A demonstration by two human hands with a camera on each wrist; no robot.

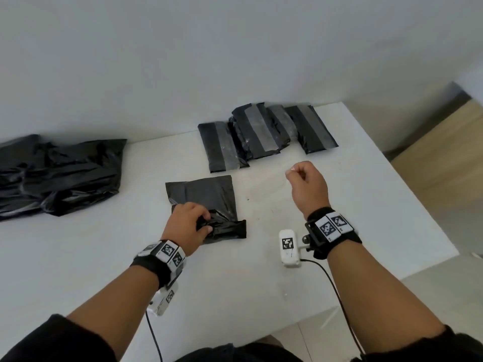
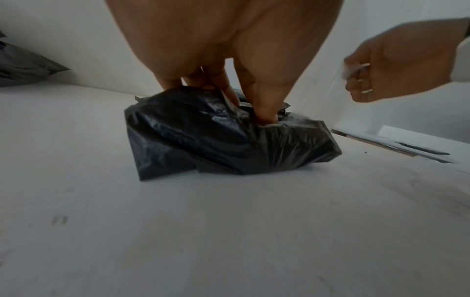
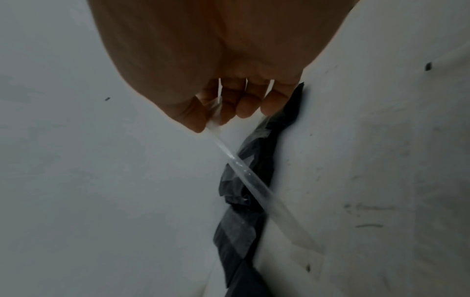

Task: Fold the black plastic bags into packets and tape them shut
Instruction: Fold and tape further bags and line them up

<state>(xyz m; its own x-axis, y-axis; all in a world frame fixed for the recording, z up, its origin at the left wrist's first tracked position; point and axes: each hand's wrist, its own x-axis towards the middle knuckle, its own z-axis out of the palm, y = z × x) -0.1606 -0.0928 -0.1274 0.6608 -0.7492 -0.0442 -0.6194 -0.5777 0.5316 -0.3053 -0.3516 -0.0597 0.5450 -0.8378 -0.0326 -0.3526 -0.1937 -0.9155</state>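
Black bags on a white table (image 1: 78,257), one being folded

A crinkled unfolded heap (image 1: 57,173) lies at left, taped packets (image 1: 261,131) at upper centre; the glossy half-rolled bag (image 1: 209,199) at centre is gripped by the left hand (image 1: 187,220), clear tape (image 3: 244,170) pinched by the right hand (image 1: 307,186).

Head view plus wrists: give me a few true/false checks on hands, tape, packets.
1. The left hand grips the black bag being folded. True.
2. The right hand is empty. False: it pinches a clear tape strip.
3. Taped packets lie at the table's far side. True.
4. The unfolded bag pile lies right of the packets. False: it lies left.
5. The bag in hand is already taped. False: no tape on it.
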